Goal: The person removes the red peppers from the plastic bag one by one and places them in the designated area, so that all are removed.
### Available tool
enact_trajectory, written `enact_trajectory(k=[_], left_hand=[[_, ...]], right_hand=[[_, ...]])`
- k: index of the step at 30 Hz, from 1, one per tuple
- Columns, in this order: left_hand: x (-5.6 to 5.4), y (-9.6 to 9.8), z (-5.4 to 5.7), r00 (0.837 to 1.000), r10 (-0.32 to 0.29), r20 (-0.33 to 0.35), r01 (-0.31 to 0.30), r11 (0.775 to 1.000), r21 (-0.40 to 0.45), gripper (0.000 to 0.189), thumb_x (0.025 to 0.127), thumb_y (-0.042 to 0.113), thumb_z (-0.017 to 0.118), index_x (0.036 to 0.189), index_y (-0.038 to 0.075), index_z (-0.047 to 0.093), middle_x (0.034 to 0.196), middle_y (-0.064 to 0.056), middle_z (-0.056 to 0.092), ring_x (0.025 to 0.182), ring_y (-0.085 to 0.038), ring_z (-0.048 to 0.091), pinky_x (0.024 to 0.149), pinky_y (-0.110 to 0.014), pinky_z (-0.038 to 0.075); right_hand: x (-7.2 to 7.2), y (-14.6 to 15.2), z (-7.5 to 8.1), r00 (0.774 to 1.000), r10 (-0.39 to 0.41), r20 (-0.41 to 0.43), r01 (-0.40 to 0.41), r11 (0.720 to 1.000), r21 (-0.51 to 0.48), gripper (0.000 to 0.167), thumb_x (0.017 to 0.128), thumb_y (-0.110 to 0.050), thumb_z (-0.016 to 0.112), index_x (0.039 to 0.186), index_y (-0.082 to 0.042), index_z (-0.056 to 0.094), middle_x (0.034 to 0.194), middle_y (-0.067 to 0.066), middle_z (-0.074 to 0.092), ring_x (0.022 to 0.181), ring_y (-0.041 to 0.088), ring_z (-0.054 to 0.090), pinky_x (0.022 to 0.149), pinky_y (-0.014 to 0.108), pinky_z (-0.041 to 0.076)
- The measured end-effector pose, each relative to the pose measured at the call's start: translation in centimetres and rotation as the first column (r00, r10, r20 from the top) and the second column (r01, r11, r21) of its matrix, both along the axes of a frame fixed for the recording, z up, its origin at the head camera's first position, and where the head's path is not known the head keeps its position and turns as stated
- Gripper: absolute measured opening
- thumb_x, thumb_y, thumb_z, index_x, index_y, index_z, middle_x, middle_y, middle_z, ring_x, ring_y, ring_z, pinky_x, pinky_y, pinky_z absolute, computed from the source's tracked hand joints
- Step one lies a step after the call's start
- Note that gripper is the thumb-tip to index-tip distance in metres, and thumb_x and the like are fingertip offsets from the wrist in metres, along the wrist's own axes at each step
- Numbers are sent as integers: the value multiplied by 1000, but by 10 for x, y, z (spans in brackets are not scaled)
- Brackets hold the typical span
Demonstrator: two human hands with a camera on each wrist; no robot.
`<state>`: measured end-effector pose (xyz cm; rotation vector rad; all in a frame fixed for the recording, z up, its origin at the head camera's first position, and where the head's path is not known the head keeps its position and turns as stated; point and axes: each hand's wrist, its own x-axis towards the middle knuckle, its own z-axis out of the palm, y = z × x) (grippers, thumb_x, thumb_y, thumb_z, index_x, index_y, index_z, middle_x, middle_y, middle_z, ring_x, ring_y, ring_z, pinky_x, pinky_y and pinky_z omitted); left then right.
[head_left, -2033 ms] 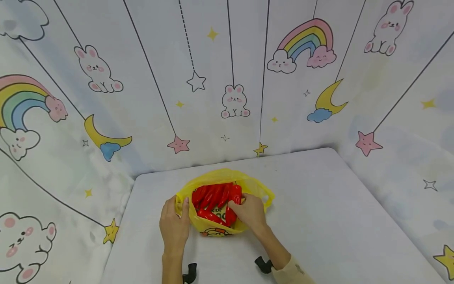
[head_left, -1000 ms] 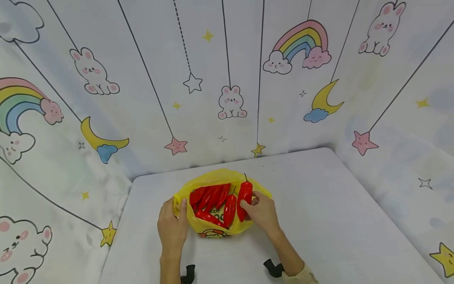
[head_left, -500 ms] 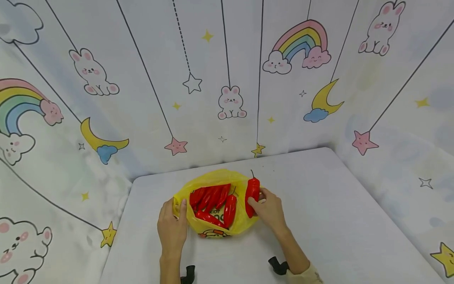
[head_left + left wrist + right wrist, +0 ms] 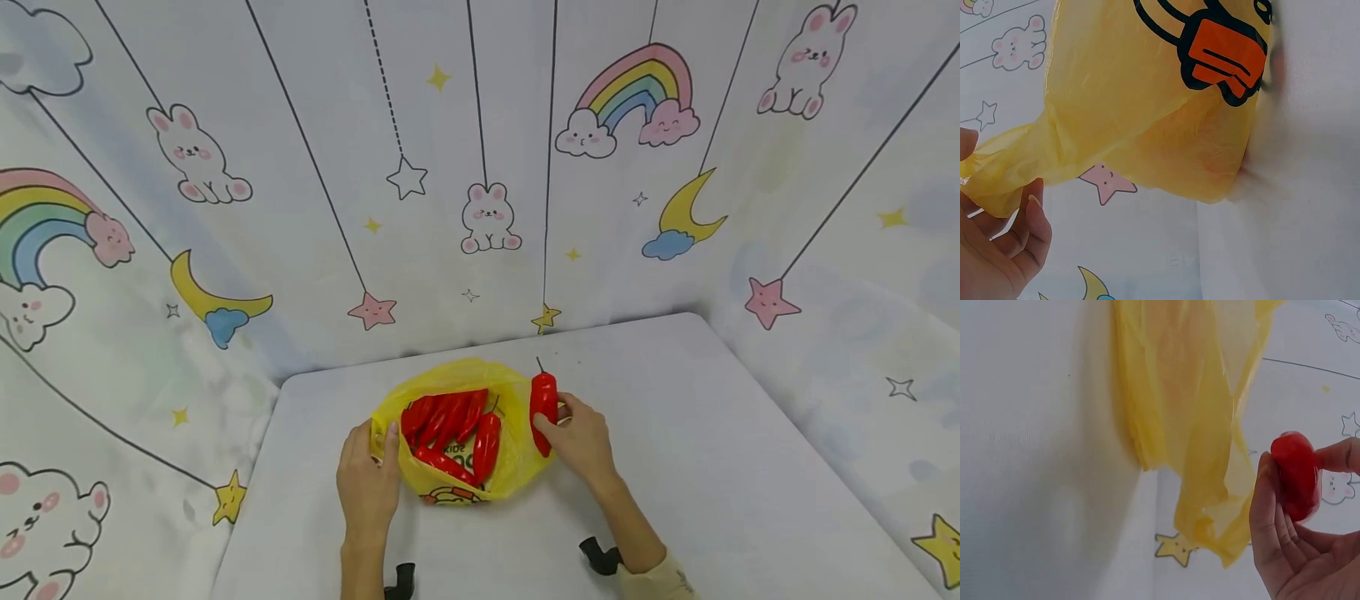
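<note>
A yellow plastic bag (image 4: 519, 460) with a printed cartoon stands with its mouth spread wide in the head view. Several glossy red chili peppers (image 4: 444, 417) lie inside it, one (image 4: 487, 446) apart from the cluster. My left hand (image 4: 367, 482) grips the bag's left edge; the left wrist view shows gathered plastic (image 4: 1007, 169) between thumb and fingers. At the bag's right side, my right hand (image 4: 583, 437) pinches a single red chili pepper (image 4: 543, 407), stem upward. The right wrist view shows this pepper (image 4: 1299, 478) held between thumb and fingers, beside the bag.
The white table (image 4: 720, 467) extends to both sides and in front of the bag. Behind it rises a white cloth backdrop (image 4: 315, 125) printed with rabbits, stars and rainbows. A black wrist fitting (image 4: 600, 557) sits by the right forearm, another (image 4: 403, 581) by the left.
My right hand has lifted one chili pepper out of the bag's interior and moved it rightward to the bag's right rim. The left hand keeps its grip on the left edge.
</note>
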<state>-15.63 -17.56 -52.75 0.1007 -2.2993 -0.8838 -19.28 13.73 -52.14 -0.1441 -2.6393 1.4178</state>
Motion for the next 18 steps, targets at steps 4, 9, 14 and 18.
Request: enact_trajectory(k=[4, 9, 14, 18], left_hand=[[1, 0, 0, 1000, 7, 2, -7, 1000, 0, 40, 104, 36, 66, 121, 0, 67, 98, -7, 65, 79, -15, 53, 65, -34, 51], [1, -1, 1, 1000, 4, 6, -5, 1000, 8, 39, 104, 36, 65, 121, 0, 67, 97, -8, 65, 79, -16, 53, 64, -34, 51], [1, -2, 1, 1000, -1, -2, 1, 1000, 11, 38, 104, 34, 66, 120, 0, 67, 96, -8, 65, 78, -15, 52, 64, -33, 50], [1, -2, 0, 1000, 0, -4, 0, 1000, 13, 38, 104, 34, 66, 121, 0, 67, 96, -7, 65, 78, -15, 52, 64, -33, 50]], right_hand=[[-2, 7, -2, 1000, -15, 4, 15, 1000, -2, 55, 90, -32, 77, 135, -3, 63, 101, 9, 70, 83, 23, 65, 64, 33, 60], [-5, 15, -3, 1000, -18, -4, 18, 1000, 10, 57, 91, -33, 78, 136, -3, 62, 104, 11, 70, 87, 25, 65, 67, 35, 61], [-7, 23, -3, 999, -33, -9, 33, 999, 28, 58, 90, -34, 79, 136, -3, 62, 104, 12, 71, 88, 26, 66, 67, 35, 61], [-10, 29, -3, 999, -43, -7, 44, 999, 33, 58, 91, -33, 78, 137, -2, 60, 105, 14, 71, 89, 28, 66, 67, 36, 62]])
